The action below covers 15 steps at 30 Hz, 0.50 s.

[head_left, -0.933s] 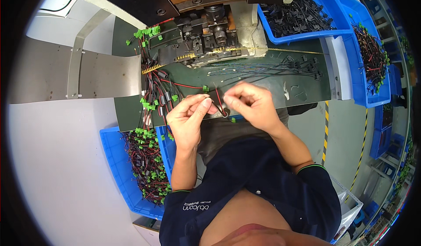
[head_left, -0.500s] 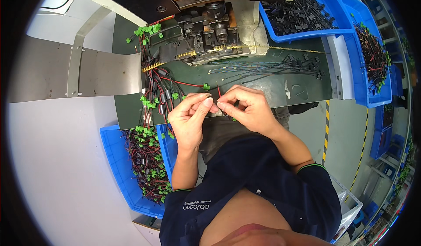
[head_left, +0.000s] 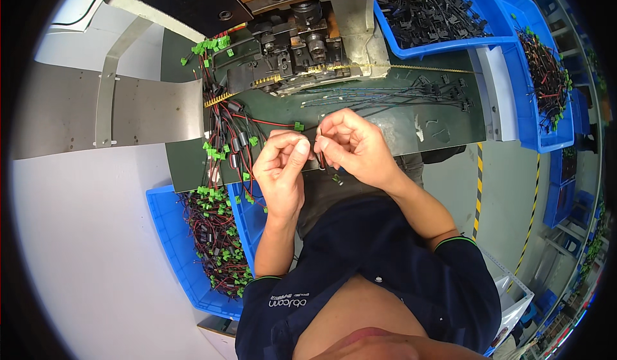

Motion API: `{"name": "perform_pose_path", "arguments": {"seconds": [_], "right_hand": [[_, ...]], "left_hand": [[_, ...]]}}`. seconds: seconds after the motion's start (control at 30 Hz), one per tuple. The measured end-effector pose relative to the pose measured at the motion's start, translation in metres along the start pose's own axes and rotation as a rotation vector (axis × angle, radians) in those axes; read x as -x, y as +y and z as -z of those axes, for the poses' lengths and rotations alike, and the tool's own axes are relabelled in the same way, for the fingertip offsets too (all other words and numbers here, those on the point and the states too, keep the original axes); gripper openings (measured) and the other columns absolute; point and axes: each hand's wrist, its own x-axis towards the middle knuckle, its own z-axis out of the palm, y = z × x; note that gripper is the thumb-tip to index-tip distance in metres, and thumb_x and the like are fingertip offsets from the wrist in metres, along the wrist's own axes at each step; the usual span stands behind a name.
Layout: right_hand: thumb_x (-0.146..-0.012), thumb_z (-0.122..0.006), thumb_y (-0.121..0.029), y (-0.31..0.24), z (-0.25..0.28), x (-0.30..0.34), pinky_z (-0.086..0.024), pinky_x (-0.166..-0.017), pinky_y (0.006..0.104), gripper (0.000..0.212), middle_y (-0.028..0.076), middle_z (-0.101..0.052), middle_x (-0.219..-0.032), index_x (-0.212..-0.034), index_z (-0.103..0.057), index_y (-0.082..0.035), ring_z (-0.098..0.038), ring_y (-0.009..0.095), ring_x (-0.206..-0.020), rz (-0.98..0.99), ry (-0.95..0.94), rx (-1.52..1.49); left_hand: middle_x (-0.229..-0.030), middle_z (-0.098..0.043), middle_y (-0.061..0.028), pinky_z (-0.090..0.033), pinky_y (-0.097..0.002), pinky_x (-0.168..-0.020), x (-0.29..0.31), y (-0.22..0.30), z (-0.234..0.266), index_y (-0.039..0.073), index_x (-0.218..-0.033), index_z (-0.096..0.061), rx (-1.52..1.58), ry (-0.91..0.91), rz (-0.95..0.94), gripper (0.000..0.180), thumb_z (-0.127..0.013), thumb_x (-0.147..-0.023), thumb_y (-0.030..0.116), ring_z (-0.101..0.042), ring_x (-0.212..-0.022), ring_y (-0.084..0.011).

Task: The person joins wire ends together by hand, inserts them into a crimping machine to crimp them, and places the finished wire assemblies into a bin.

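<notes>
Head view, looking down on my two hands at the near edge of the dark green tabletop (head_left: 411, 125). My left hand (head_left: 281, 167) and my right hand (head_left: 350, 145) meet fingertip to fingertip above that edge, both grips closed on one thin red-and-black wire lead (head_left: 321, 158). The left grip pinches it between thumb and forefinger; the right grip pinches it from the other side, its remaining fingers curled in. The lead's short visible run stands roughly upright between the two grips, its long axis pointing from the near edge toward the far edge; a small green plastic connector (head_left: 299, 127) lies on the tabletop just beyond my left fingertips, with a red wire running from it toward the left edge. Whether that connector belongs to the held lead I cannot tell. Both hands are equally close to the lead, since each touches it.

At the far edge stands a black metal press machine (head_left: 295, 45) with a brass-coloured terminal strip (head_left: 222, 95) fed in from the left. A loose bundle of red-and-black leads with green connectors (head_left: 225, 141) hangs over the left near corner into a blue plastic bin (head_left: 168, 244). Thin dark leads with black connectors (head_left: 398, 96) lie spread toward the right edge, before another blue bin of black parts (head_left: 437, 23).
</notes>
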Motion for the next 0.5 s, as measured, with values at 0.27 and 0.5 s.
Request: {"name": "perform_pose_path", "arguments": {"seconds": [0.27, 0.5], "right_hand": [[-0.091, -0.067, -0.007, -0.001, 0.003, -0.009, -0.051, -0.060, 0.0266, 0.012, 0.009, -0.069, -0.080, -0.092, -0.070, 0.005, -0.066, 0.013, -0.070, 0.300, -0.059, 0.421], [-0.092, -0.064, -0.006, -0.015, 0.006, -0.006, -0.053, -0.060, 0.0280, 0.012, 0.009, -0.071, -0.077, -0.090, -0.070, 0.004, -0.068, 0.015, -0.067, 0.159, -0.188, 0.447]], "left_hand": [[-0.099, -0.053, -0.0073, -0.049, -0.0289, -0.075, -0.002, -0.003, 0.004, -0.002, -0.098, -0.065, 0.000, -0.018, -0.008, 0.008, -0.064, -0.090, -0.001, -0.057, -0.084, -0.0159], [-0.100, -0.055, -0.0101, -0.054, -0.0289, -0.063, -0.005, 0.004, -0.002, -0.007, -0.098, -0.066, 0.014, -0.064, 0.024, 0.009, -0.065, -0.090, -0.006, -0.062, -0.074, -0.0171]]}}
